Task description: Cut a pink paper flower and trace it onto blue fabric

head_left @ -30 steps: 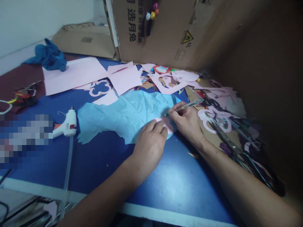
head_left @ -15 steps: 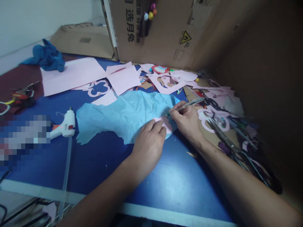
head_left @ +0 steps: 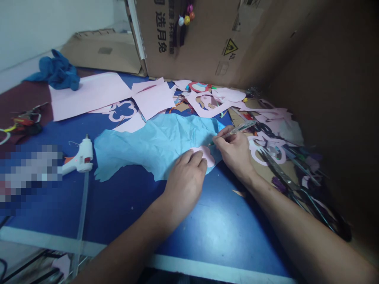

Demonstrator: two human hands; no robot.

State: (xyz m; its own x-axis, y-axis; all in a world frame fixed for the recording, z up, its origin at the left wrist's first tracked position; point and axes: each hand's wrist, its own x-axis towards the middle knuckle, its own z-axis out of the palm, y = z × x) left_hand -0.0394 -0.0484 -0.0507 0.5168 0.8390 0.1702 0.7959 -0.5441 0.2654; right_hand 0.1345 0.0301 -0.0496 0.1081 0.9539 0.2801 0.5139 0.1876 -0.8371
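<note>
A crumpled piece of light blue fabric (head_left: 139, 146) lies on the blue tabletop. On its right part rests a small pink paper cutout with a wavy edge (head_left: 209, 157). My left hand (head_left: 188, 173) lies over the cutout, its fingers flat and pressing it against the fabric; they hide part of its outline. In my right hand (head_left: 233, 148) is a clear pen (head_left: 244, 126), pinched between thumb and fingers. Its tip points left and down, close to the cutout's upper right edge.
A white glue gun (head_left: 84, 156) stands at left. Pink paper sheets (head_left: 89, 94) and cut scraps line the back, near a dark blue cloth (head_left: 57, 71). Large scissors (head_left: 287, 179) lie right of my right forearm. Cardboard walls (head_left: 201, 43) rise behind and at right.
The pen tip has shifted very slightly along the cutout's upper right edge. My left hand stays in place on the cutout; the whole view has drifted a little.
</note>
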